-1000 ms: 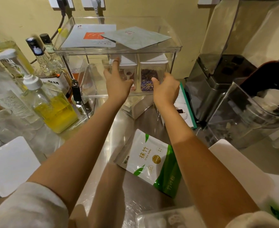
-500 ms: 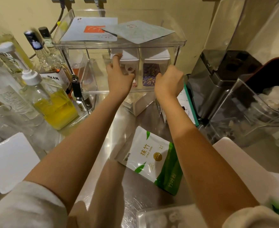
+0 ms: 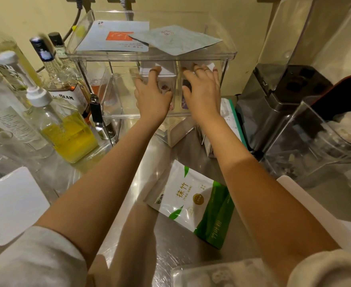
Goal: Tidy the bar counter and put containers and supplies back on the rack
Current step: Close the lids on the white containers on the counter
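Two white-lidded containers stood side by side on the middle shelf of the clear rack [image 3: 228, 55], their long axes upright: the left container [image 3: 160, 73] directly ahead of the left hand [image 3: 152, 96], the right container [image 3: 206, 66] ahead of the right hand [image 3: 203, 90]. Both hands lay spread against the fronts, fingers straight (pressing, not gripping). Any further push would probably run straight back. The green pouch [image 3: 191, 200] lay on the counter, nearer the body.

Hands [image 3: 178, 94] deeper into rack [image 3: 149, 56]

Counter [image 3: 166, 251] brushed glossy metal; rack [image 3: 228, 55] clear smooth plastic; pouch [image 3: 189, 201] glossy.
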